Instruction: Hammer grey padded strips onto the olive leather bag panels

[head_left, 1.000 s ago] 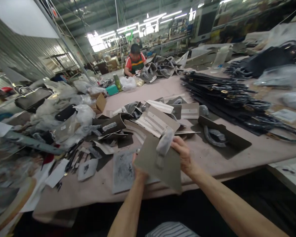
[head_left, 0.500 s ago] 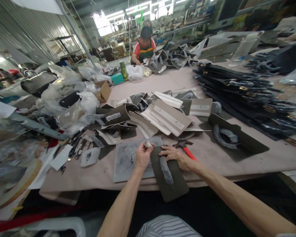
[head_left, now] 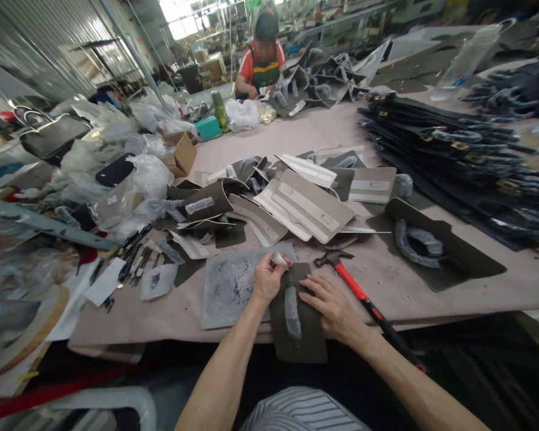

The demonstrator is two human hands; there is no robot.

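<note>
A dark olive bag panel (head_left: pixel 306 335) lies at the table's near edge with a plastic-wrapped handle (head_left: pixel 291 312) running down its middle. My right hand (head_left: pixel 330 306) rests flat on the panel, fingers spread, just right of the handle. My left hand (head_left: pixel 268 278) is closed at the panel's top left corner, pinching a small whitish wrapped piece (head_left: pixel 279 258). A scuffed grey work mat (head_left: pixel 233 286) lies under and left of the panel.
A red-handled hammer (head_left: pixel 357 289) lies right of my right hand. Loose panels (head_left: pixel 312 206) are heaped beyond, black strapped pieces (head_left: pixel 458 155) are stacked at right, plastic bags and scissors clutter the left. A person (head_left: pixel 264 57) works at the far end.
A second ago I held the panel up in both hands; it now lies flat on the table edge. My right hand has spread flat on it, and the hammer has come into view.
</note>
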